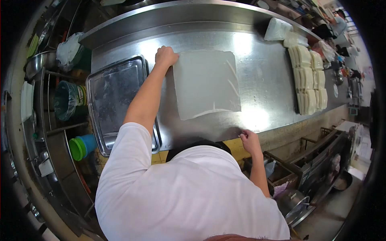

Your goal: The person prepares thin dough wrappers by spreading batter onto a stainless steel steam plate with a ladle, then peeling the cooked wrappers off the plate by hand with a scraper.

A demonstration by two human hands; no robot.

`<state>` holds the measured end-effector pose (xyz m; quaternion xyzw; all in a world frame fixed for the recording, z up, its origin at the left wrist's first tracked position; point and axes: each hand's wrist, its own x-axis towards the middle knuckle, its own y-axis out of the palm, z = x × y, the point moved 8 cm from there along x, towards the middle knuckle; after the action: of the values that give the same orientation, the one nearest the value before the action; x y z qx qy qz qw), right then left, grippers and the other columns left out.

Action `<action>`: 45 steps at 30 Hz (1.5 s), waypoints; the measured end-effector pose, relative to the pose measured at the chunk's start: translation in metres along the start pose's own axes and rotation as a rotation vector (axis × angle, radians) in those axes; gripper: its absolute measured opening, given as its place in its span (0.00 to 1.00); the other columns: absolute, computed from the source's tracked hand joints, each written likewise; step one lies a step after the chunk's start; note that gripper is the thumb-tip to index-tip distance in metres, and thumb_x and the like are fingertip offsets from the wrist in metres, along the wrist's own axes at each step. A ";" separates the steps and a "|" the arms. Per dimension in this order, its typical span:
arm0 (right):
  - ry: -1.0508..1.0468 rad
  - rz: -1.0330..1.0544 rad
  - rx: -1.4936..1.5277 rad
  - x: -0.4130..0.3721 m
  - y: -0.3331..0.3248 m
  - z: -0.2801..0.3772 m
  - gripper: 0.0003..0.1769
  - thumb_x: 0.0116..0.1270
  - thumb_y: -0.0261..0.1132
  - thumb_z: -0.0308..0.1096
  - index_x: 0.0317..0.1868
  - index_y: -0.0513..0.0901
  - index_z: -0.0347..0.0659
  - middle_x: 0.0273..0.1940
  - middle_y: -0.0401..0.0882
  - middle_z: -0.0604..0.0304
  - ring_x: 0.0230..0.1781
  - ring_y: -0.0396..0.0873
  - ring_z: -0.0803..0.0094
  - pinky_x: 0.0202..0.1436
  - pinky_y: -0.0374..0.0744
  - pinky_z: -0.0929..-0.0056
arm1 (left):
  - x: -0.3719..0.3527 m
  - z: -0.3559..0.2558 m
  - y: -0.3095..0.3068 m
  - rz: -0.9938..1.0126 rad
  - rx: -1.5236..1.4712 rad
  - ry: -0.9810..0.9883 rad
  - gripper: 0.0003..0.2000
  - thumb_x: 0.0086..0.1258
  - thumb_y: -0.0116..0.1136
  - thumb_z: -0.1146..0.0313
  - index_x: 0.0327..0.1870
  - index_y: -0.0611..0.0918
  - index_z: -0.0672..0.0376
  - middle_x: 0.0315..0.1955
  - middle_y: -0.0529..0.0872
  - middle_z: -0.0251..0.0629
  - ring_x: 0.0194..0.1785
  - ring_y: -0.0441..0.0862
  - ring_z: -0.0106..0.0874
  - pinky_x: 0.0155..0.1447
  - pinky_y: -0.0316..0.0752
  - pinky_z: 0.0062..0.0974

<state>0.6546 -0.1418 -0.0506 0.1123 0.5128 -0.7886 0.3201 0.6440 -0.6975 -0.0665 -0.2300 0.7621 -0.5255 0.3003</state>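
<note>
A thin, pale, translucent sheet [206, 82], which looks like a fresh rice noodle sheet, lies flat on the steel counter [263, 68]. Small wrinkles run along its right side and front edge. With my left arm stretched out, my left hand [165, 56] is closed at the sheet's far left corner, thumb side against it. Close to the counter's front edge, my right hand [250, 140] is curled with thumb and fingers together, apart from the sheet; what it may hold is hidden. Left of the sheet, a shallow metal tray [116, 100] lies under my left forearm.
Stacked, folded pale noodle sheets [307, 82] stand at the counter's right end, with white plastic-wrapped packs [278, 29] behind them. A raised ledge [193, 14] bounds the far side. Lined bins [66, 100] and colored buckets [77, 148] stand left. Another person [339, 25] is far right.
</note>
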 end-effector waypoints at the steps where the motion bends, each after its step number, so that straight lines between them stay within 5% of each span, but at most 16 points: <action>1: -0.029 0.005 0.007 0.008 -0.002 0.010 0.19 0.69 0.66 0.33 0.56 0.84 0.29 0.45 0.88 0.39 0.43 0.88 0.53 0.51 0.83 0.62 | -0.001 0.001 0.000 0.009 0.009 -0.009 0.20 0.66 0.67 0.55 0.51 0.88 0.60 0.54 0.87 0.51 0.60 0.83 0.48 0.63 0.79 0.43; 6: -0.194 -0.068 0.081 0.049 -0.028 0.071 0.17 0.69 0.66 0.32 0.53 0.85 0.30 0.47 0.87 0.38 0.46 0.86 0.46 0.53 0.82 0.57 | 0.002 0.005 0.007 0.033 -0.192 -0.084 0.14 0.65 0.71 0.57 0.43 0.89 0.58 0.47 0.89 0.47 0.54 0.86 0.44 0.61 0.79 0.39; 19: -0.650 0.034 0.091 0.209 -0.026 0.285 0.17 0.68 0.62 0.35 0.50 0.87 0.32 0.46 0.87 0.38 0.49 0.86 0.44 0.57 0.82 0.56 | 0.005 -0.011 0.013 0.130 -0.140 -0.078 0.12 0.69 0.66 0.59 0.44 0.87 0.58 0.44 0.90 0.44 0.52 0.87 0.43 0.58 0.80 0.39; 24: -0.662 0.074 0.033 0.263 -0.018 0.338 0.17 0.66 0.63 0.35 0.48 0.88 0.33 0.46 0.87 0.39 0.50 0.86 0.44 0.58 0.82 0.55 | 0.008 -0.002 0.024 0.074 -0.671 -0.123 0.18 0.68 0.68 0.57 0.50 0.87 0.62 0.46 0.91 0.46 0.51 0.88 0.41 0.58 0.80 0.34; 30: -0.727 0.139 -0.094 0.303 0.007 0.395 0.20 0.60 0.63 0.31 0.52 0.88 0.35 0.48 0.88 0.39 0.50 0.86 0.45 0.58 0.82 0.55 | -0.004 -0.016 0.007 0.253 -0.365 -0.133 0.21 0.61 0.75 0.56 0.51 0.89 0.58 0.49 0.90 0.49 0.55 0.87 0.41 0.60 0.80 0.34; 34: -0.758 0.428 -0.214 0.304 0.049 0.409 0.22 0.58 0.64 0.31 0.53 0.87 0.35 0.42 0.90 0.46 0.43 0.88 0.53 0.48 0.85 0.61 | -0.007 -0.023 -0.007 0.348 -0.283 -0.098 0.17 0.59 0.76 0.56 0.44 0.91 0.56 0.44 0.92 0.46 0.52 0.89 0.39 0.58 0.81 0.33; 35: -0.752 0.430 -0.213 0.306 0.049 0.410 0.22 0.58 0.64 0.31 0.53 0.87 0.35 0.42 0.90 0.46 0.43 0.88 0.53 0.48 0.85 0.61 | -0.009 -0.024 -0.013 0.321 -0.344 -0.095 0.15 0.59 0.76 0.58 0.40 0.91 0.59 0.37 0.91 0.45 0.44 0.88 0.36 0.52 0.81 0.33; 37: -0.549 0.716 -0.482 0.295 0.058 0.394 0.20 0.55 0.63 0.28 0.49 0.88 0.35 0.36 0.89 0.50 0.35 0.86 0.57 0.39 0.85 0.61 | -0.008 -0.021 -0.016 0.303 -0.403 -0.091 0.13 0.59 0.76 0.60 0.36 0.90 0.62 0.31 0.91 0.43 0.37 0.87 0.32 0.47 0.81 0.32; 41: -0.481 0.736 -0.639 0.314 0.040 0.359 0.22 0.52 0.60 0.24 0.49 0.88 0.34 0.31 0.85 0.49 0.31 0.86 0.60 0.31 0.82 0.57 | -0.004 -0.012 -0.014 0.295 -0.469 -0.065 0.12 0.59 0.76 0.60 0.34 0.90 0.60 0.29 0.90 0.40 0.34 0.86 0.31 0.45 0.80 0.32; 45: -0.496 0.636 -0.813 0.336 -0.003 0.313 0.19 0.55 0.66 0.28 0.49 0.89 0.39 0.37 0.89 0.49 0.37 0.86 0.57 0.41 0.83 0.59 | 0.006 0.000 -0.005 0.287 -0.472 -0.088 0.11 0.59 0.76 0.60 0.34 0.90 0.58 0.30 0.91 0.39 0.36 0.87 0.32 0.46 0.81 0.32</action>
<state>0.4414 -0.5470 -0.0773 -0.0595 0.6252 -0.3957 0.6701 0.6398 -0.7030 -0.0632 -0.2060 0.8743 -0.2752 0.3427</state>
